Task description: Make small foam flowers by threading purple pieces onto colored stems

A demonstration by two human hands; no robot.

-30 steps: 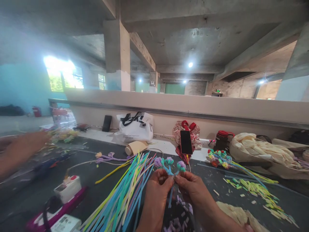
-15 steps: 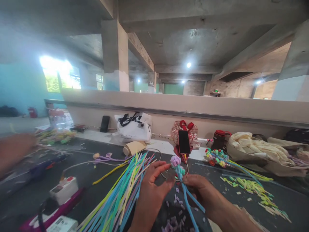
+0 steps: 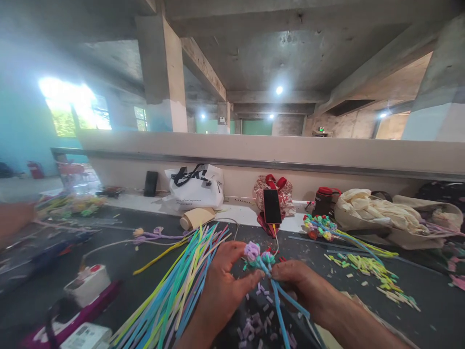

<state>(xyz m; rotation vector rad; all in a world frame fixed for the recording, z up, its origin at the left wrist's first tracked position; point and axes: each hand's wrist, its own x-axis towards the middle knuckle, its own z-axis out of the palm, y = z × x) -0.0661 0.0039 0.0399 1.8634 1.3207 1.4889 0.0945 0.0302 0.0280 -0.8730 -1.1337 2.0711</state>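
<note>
A pipe-cleaner flower sprig [image 3: 252, 251] is between my hands, with a lilac bloom, a smaller pink-and-teal one and long blue stems hanging down. My right hand [image 3: 303, 286] pinches the stems just below the blooms between thumb and fingers. My left hand [image 3: 225, 281] curves around the other side, its thumb tip against the stem and its index finger by the lilac bloom. Left of it lies a bundle of loose pipe cleaners [image 3: 181, 281] in blue, green, yellow and pink. Cut lilac pieces [image 3: 250, 325] are scattered on the dark tabletop below.
A phone [image 3: 272, 206] on a cable leans against a patterned bag. Finished-looking flowers [image 3: 319, 226] and yellow-green cuttings [image 3: 366, 269] lie right. A white bag [image 3: 196, 186], dark flask [image 3: 323, 201] and cloth bag [image 3: 374, 211] stand behind. A power strip [image 3: 72, 320] sits left, near another person's blurred arm [image 3: 14, 223].
The sprig has tilted left, bringing the pink-and-teal bloom into view beside the lilac one. My left thumb now meets the stem. The whole view has shifted slightly.
</note>
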